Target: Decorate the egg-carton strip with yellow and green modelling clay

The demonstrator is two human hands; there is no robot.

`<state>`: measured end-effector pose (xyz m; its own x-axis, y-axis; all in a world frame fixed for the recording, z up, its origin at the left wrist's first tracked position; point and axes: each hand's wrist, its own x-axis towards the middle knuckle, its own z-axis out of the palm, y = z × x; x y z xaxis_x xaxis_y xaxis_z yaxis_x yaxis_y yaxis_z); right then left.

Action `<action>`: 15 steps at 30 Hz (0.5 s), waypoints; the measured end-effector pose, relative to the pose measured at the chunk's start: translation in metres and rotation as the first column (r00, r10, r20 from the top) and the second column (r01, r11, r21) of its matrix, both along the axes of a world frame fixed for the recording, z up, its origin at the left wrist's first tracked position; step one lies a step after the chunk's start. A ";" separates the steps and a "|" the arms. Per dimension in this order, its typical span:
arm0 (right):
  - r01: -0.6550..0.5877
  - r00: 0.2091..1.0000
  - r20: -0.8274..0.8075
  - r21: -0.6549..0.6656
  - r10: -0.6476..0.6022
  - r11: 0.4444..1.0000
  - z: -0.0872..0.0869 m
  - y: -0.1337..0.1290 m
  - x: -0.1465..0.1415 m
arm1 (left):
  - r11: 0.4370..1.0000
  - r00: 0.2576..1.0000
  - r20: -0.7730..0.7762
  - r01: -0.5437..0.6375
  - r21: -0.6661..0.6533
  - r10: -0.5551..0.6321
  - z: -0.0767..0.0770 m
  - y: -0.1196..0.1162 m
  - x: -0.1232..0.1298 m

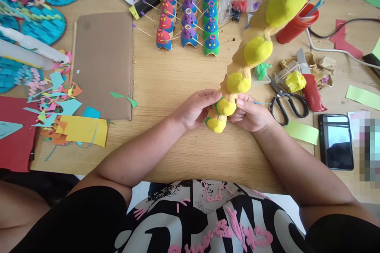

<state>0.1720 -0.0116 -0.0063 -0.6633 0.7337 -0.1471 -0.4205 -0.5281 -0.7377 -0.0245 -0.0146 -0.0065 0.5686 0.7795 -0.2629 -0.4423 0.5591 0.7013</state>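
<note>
Between both hands is a strip of egg-carton cups (236,63), tilted up and away to the right. Yellow clay (257,50) caps its cups, and green shows at the edges of the nearest ones. My left hand (199,107) pinches the strip's left side close to the near end. On the opposite side my right hand (251,112) grips it, thumb on the edge and fingers partly hidden underneath. Just right of that hand lie black-handled scissors (286,102). A bag of yellow clay (295,82) and green clay (263,71) sit beyond them.
Three painted egg-carton caterpillars (189,16) with stick feelers stand at the back. A cardboard sheet (102,65) and paper scraps (84,128) lie left. To the right are a red cutter (313,93), a red cup of sticks (297,25) and a phone (336,142).
</note>
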 end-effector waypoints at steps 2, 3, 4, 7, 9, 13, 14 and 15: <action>0.002 1.000 0.002 -0.006 -0.002 1.000 0.001 0.000 0.000 | 1.000 1.000 -0.009 -0.008 0.013 0.009 0.001 0.000 0.000; 0.003 1.000 0.004 -0.006 -0.003 1.000 0.001 0.000 0.000 | 1.000 1.000 -0.014 -0.011 0.016 0.012 0.001 0.000 0.000; 0.005 1.000 0.006 -0.003 -0.005 1.000 0.001 -0.001 -0.001 | 1.000 1.000 -0.018 -0.015 0.017 0.015 0.002 0.000 0.000; 0.004 1.000 0.003 0.005 -0.004 1.000 0.002 -0.001 -0.001 | 1.000 1.000 -0.017 -0.021 0.009 0.021 0.001 -0.001 0.001; 0.001 1.000 -0.003 0.004 -0.001 1.000 0.002 -0.001 -0.001 | 1.000 1.000 -0.009 -0.025 0.005 0.025 0.001 -0.001 0.001; 0.015 1.000 0.012 -0.020 -0.015 1.000 0.002 -0.001 -0.002 | 1.000 1.000 0.000 -0.027 -0.010 0.027 0.001 -0.002 0.002; 0.016 1.000 0.010 -0.023 -0.016 1.000 0.002 -0.001 -0.002 | 0.999 0.999 -0.002 -0.032 -0.013 0.032 0.001 -0.002 0.002; 0.013 1.000 0.002 -0.023 -0.013 1.000 0.002 -0.001 -0.001 | 0.999 0.999 -0.003 -0.035 -0.014 0.035 0.002 -0.003 0.002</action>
<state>0.1705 -0.0128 -0.0044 -0.6537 0.7386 -0.1648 -0.4263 -0.5393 -0.7263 -0.0226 -0.0176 -0.0049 0.5404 0.7950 -0.2756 -0.4597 0.5533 0.6947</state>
